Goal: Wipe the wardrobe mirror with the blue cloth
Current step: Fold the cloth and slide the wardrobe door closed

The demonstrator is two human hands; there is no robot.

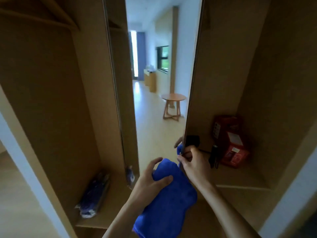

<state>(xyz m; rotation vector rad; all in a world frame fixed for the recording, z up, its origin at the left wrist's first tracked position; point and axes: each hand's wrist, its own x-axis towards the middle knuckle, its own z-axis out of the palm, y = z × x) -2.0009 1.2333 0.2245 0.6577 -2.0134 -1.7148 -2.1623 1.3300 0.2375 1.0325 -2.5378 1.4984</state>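
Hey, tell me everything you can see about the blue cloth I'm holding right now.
The blue cloth is bright, plush, towel-like fabric, loosely folded into a rumpled bundle that hangs down to the picture's lower edge. The left hand grips its upper part, thumb on top, fingers curled over the far edge. Its top corner reaches the right hand, which pinches the edge of the mirror door, where a bit of blue is reflected.

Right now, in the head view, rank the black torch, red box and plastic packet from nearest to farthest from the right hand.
1. Black torch, just beside the right hand.
2. Red box, further right.
3. Plastic packet, left shelf.
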